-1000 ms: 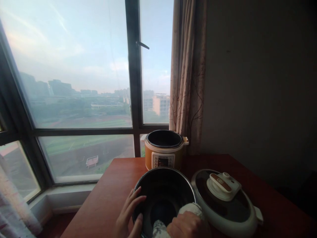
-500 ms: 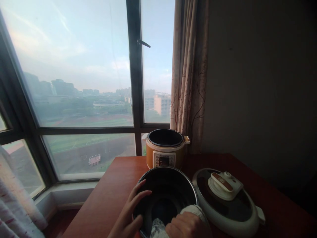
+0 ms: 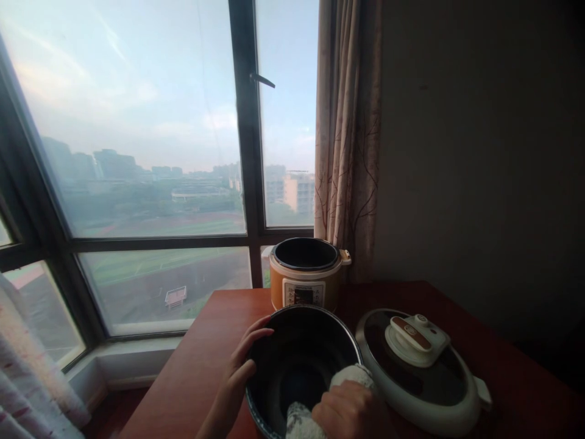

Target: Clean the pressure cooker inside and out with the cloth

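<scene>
A dark inner pot (image 3: 299, 341) is tilted so that its open mouth faces me, at the bottom middle of the head view. My left hand (image 3: 242, 363) grips its left side, with the fingers and thumb at the rim. In my right hand (image 3: 350, 408) is a pale, bunched cloth (image 3: 304, 421), wrapped in the closed fist. Part of the cloth lies over the pot's right rim and part hangs inside it. Just behind the pot stands an orange and cream electric pressure cooker (image 3: 278, 277) without its lid, its control panel facing me.
The cooker's lid (image 3: 425, 396), cream with a dark top and a raised handle, lies to the right on the red-brown table (image 3: 192, 366). Beyond the table are a large window (image 3: 159, 241) and a patterned curtain (image 3: 345, 152).
My left fingers have drawn back from inside the pot toward its left rim. The right hand and cloth have shifted slightly to the right. The cooker and lid stay put.
</scene>
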The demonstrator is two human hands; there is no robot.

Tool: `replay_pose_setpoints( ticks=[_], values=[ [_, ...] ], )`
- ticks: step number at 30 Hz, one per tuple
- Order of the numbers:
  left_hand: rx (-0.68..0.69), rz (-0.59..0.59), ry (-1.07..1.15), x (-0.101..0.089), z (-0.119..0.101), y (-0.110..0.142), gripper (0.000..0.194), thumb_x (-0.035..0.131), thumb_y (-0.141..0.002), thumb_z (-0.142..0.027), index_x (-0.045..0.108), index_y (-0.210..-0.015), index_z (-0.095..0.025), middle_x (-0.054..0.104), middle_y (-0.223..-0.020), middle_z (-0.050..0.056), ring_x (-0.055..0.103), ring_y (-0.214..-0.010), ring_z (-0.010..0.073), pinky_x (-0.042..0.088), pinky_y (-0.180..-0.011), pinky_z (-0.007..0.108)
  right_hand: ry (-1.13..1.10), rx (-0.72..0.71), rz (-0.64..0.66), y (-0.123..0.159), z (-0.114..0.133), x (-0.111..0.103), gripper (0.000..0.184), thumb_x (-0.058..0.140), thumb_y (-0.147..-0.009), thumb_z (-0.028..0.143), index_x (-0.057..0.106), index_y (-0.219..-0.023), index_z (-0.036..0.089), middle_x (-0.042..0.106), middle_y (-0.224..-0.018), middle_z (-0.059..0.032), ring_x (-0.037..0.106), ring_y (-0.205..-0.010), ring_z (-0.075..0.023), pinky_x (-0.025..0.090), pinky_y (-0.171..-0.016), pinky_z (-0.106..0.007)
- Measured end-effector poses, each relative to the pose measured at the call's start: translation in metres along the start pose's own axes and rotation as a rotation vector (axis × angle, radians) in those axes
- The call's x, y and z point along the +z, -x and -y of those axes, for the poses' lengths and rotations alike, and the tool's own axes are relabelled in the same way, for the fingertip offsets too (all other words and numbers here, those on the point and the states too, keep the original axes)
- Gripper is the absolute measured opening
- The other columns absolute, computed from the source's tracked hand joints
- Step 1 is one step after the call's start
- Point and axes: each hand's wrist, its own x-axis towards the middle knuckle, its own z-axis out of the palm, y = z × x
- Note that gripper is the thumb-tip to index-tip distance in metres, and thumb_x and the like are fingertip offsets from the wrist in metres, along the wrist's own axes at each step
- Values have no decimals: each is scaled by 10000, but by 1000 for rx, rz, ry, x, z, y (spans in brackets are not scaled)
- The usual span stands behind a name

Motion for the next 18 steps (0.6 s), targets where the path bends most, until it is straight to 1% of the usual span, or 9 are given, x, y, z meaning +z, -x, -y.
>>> replay_pose_setpoints(
  ticks=[2,4,6,8,11,14,16,18],
  values=[
    [31,-47,-146,-1,0,5,427,533,-703,-208,752,-1069,-231,545,-1467,61,450,-1376,359,348,-1160,527,6,-11,-13,0,-1,1,364,374,-918,107,451,-577,208,471,-488,38,429,-444,-103,210,-536,-304],
    [79,-59,-308,-3,-1,13,436,541,-713,-191,743,-1097,-234,576,-1437,74,464,-1371,358,339,-1165,549,14,-28,-35,1,-1,2,356,392,-895,76,442,-567,206,461,-479,43,420,-436,-99,205,-537,-303],
    [140,-40,-483,-2,0,25,504,545,-709,-147,712,-1174,-247,575,-1441,73,411,-1415,357,308,-1177,572,25,-19,-48,0,0,2,350,402,-878,61,439,-563,207,463,-477,44,414,-431,-100,204,-538,-304],
    [193,-4,-652,2,4,39,547,544,-718,-117,686,-1225,-265,547,-1471,69,343,-1454,367,291,-1173,613,35,8,-29,0,2,1,342,409,-884,79,452,-571,210,484,-488,40,426,-437,-105,209,-541,-307],
    [232,27,-837,10,13,54,526,561,-756,-128,669,-1251,-272,475,-1530,80,279,-1474,406,329,-1132,665,40,30,-9,-1,4,-1,350,392,-895,88,456,-574,213,494,-493,34,436,-444,-115,210,-539,-314],
    [254,-7,-903,17,20,59,524,568,-761,-124,660,-1259,-260,447,-1546,90,233,-1487,420,331,-1127,676,43,38,-7,-2,5,-2,345,399,-892,90,459,-576,214,497,-496,32,436,-450,-121,211,-538,-318],
    [269,-15,-885,19,20,58,532,553,-740,-107,671,-1236,-258,475,-1524,92,278,-1471,417,313,-1133,682,48,36,-9,-3,5,-2,348,388,-896,89,463,-580,215,498,-498,30,435,-450,-125,209,-535,-321],
    [281,5,-836,21,16,55,518,545,-725,-118,690,-1199,-269,522,-1484,88,353,-1435,413,328,-1121,684,54,35,-22,-4,5,-1,370,350,-902,69,461,-581,215,493,-492,28,431,-444,-128,206,-531,-324]
  ],
)
